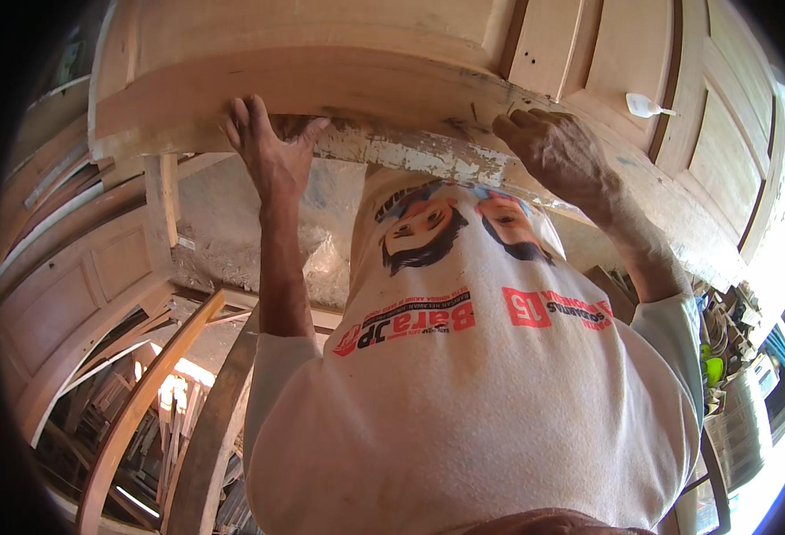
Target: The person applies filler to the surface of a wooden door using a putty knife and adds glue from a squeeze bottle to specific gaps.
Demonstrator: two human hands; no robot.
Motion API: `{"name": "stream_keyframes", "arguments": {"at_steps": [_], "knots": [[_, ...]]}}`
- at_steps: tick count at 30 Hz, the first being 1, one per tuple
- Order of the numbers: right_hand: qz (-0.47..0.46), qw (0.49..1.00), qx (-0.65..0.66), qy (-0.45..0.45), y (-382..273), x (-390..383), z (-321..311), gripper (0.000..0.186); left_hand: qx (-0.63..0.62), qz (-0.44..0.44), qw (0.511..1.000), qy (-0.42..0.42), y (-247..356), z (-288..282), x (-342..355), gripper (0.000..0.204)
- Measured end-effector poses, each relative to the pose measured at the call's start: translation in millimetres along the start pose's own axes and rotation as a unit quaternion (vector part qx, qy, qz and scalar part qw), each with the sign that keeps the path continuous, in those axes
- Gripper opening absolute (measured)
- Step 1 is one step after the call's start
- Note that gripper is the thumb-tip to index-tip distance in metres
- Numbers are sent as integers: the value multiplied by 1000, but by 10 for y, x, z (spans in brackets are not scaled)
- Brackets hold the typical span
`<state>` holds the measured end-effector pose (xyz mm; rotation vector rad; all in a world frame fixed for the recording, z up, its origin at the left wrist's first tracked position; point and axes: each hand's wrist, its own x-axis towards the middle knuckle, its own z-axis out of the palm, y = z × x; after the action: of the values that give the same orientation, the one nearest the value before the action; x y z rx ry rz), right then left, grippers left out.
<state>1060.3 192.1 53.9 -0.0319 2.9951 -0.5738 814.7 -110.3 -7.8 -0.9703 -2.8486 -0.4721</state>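
Note:
A pale wooden panel door (321,76) lies across the top of the view, its near rail facing me. My left hand (272,147) is on the near edge of that rail with thumb and fingers spread, holding nothing. To the right, my right hand (557,147) rests at the worktop's near side, knuckles up and fingers curled in. Whatever those fingers hold, if anything, is hidden beneath them. Between the hands runs a worn worktop edge (410,152) with flaking white paint. A few thin dark pieces, perhaps nails, (474,112) lie just left of my right hand.
A small white bottle with a thin tip (644,105) lies on panelled wood at the right. Another panelled door (89,294) leans at the left, near an upright wooden frame (156,406) and piled offcuts. Assorted clutter (735,348) stands at the right.

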Motion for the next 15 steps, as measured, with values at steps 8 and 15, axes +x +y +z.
{"name": "stream_keyframes", "arguments": {"at_steps": [8,15], "knots": [[151,982,108,-20,-411,-122,-174,31,-43,28,999,18,56,-90,-7,91],[305,914,242,114,-913,-95,-206,42,-323,170,930,-51,561,-170,45,40]]}}
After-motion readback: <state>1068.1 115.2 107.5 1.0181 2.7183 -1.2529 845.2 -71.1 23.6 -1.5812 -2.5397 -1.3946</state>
